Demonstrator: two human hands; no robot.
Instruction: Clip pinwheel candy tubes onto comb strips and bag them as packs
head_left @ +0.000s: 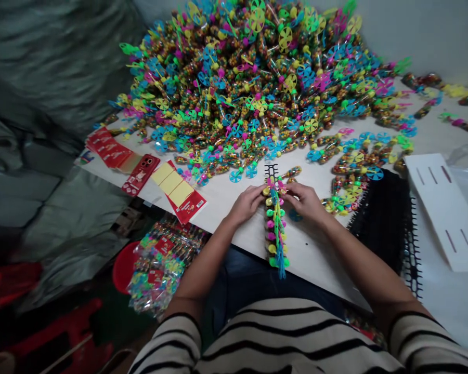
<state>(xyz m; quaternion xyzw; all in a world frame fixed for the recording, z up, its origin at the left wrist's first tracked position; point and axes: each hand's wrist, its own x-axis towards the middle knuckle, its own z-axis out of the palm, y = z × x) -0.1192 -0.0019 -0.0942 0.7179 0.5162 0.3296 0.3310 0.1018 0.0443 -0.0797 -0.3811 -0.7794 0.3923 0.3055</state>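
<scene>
A black plastic strip (271,170) lies upright in front of me on the table, with its open end pointing away. Along it sit two rows of candy-filled tubes with green, pink and yellow round caps (271,224). Thin blue, green and yellow fan stems (278,234) run down the middle. My left hand (246,204) has its fingertips closed on a tube at the far end of the left row. Opposite it, my right hand (304,201) pinches a tube with a pink cap in the right row. Fingers partly hide both tubes. A loose candy tube (295,171) lies just beyond.
A large heap of candy tubes with fan tops (249,78) covers the back. Red cards (187,202) and a red phone (141,174) lie left. At right are stacked black strips (382,221) and a white slotted board (444,208). Bagged tubes (156,270) stand below left.
</scene>
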